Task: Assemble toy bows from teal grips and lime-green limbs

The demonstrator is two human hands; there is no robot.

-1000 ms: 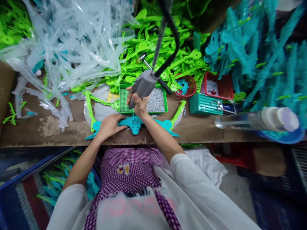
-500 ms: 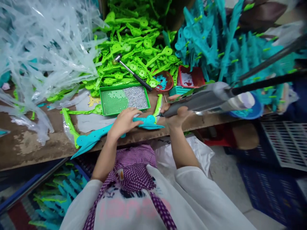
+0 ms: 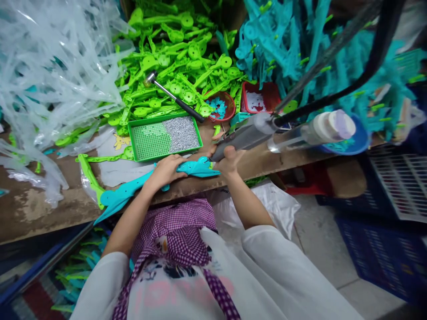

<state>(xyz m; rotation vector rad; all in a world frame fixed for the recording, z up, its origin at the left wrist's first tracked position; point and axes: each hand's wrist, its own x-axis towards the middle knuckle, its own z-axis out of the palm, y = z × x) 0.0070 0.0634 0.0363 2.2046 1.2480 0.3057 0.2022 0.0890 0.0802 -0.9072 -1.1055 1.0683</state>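
My left hand [image 3: 165, 172] is closed over the middle of a long turquoise plastic part [image 3: 128, 189] lying along the table's front edge. Bright green arms are joined to that part; one green arm [image 3: 89, 175] sticks up at its left end. A grey electric screwdriver [image 3: 245, 140] lies in the grip of my right hand [image 3: 229, 162], its tip at the turquoise part's right end. My hand and the tool's body partly cover the contact point and the green piece there. A green tray [image 3: 201, 143] of small silvery screws stands just behind my left hand.
A hammer [image 3: 176, 98] rests on a heap of green plastic parts [image 3: 167, 58]. Turquoise parts [image 3: 267, 40] are piled at right, clear plastic bags [image 3: 60, 66] at left. A red basket [image 3: 230, 109], a blue bowl [image 3: 362, 138] and a clear bottle [image 3: 310, 132] stand nearby. Cables hang above the screwdriver.
The screwdriver and my right hand have come closer to the turquoise part's end, covering more of the green arm there. My left hand keeps its hold. The whole view has shifted slightly.
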